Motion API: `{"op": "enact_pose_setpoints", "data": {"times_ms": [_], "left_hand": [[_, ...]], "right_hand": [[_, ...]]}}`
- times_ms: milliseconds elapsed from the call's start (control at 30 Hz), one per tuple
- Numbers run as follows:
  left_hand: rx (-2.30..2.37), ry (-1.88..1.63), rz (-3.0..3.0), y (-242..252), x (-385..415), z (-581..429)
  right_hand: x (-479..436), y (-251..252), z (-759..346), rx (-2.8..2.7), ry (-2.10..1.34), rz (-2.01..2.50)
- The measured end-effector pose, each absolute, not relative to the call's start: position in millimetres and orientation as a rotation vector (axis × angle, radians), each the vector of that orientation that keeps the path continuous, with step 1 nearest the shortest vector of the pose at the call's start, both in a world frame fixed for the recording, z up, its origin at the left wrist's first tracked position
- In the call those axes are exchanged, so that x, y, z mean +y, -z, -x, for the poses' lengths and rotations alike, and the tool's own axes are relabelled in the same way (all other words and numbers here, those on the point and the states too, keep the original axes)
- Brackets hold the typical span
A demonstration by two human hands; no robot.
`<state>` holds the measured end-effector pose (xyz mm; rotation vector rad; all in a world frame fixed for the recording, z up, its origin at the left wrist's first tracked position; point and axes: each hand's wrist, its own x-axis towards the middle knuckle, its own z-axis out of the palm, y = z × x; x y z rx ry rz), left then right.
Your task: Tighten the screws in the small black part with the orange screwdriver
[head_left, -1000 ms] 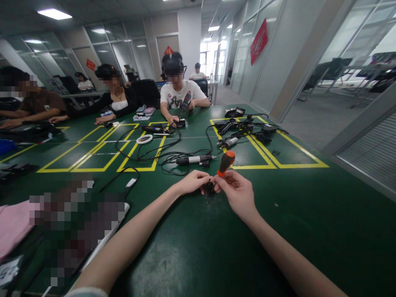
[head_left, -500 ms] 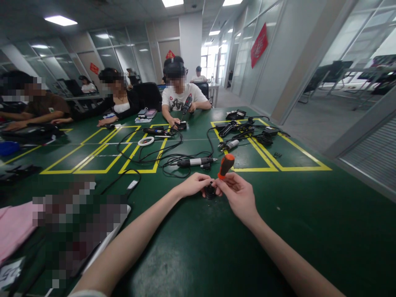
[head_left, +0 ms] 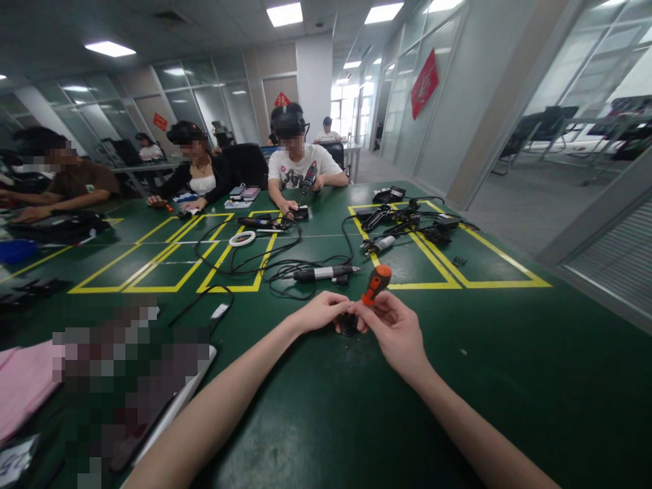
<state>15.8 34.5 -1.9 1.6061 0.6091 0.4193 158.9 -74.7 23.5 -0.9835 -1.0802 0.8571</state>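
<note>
My left hand point(head_left: 324, 312) is closed around a small round black part point(head_left: 348, 324), which sits low over the green table point(head_left: 285, 435). My right hand point(head_left: 394, 329) meets it from the other side, its thumb and finger pinched at the part's top. An orange and dark grey screwdriver point(head_left: 377, 283) leans out of the right hand with its handle upward. The screwdriver's shaft and tip are hidden behind the fingers. Just beyond both hands lies a grey and black electric screwdriver point(head_left: 320, 274) with its cable.
Cables and black tools point(head_left: 392, 221) lie within yellow tape outlines at the back right. A white ring point(head_left: 242, 238) is left of centre. On the left are a pink cloth point(head_left: 28, 380) and a blurred flat device point(head_left: 168, 394). Across the table a person point(head_left: 305, 163) holds a power drill point(head_left: 308, 182).
The screwdriver handle has tipped further to the right in my right hand. My fingers now cover the black part's top. The view has tilted up slightly.
</note>
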Motion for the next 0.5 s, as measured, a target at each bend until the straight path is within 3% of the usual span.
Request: {"op": "enact_pose_setpoints", "data": {"times_ms": [500], "left_hand": [[0.627,-0.412,-1.578,4.1,33.2,-14.1]], "right_hand": [[-72.6,-14.8,-162.2,-1.051,-0.759,1.019]]}}
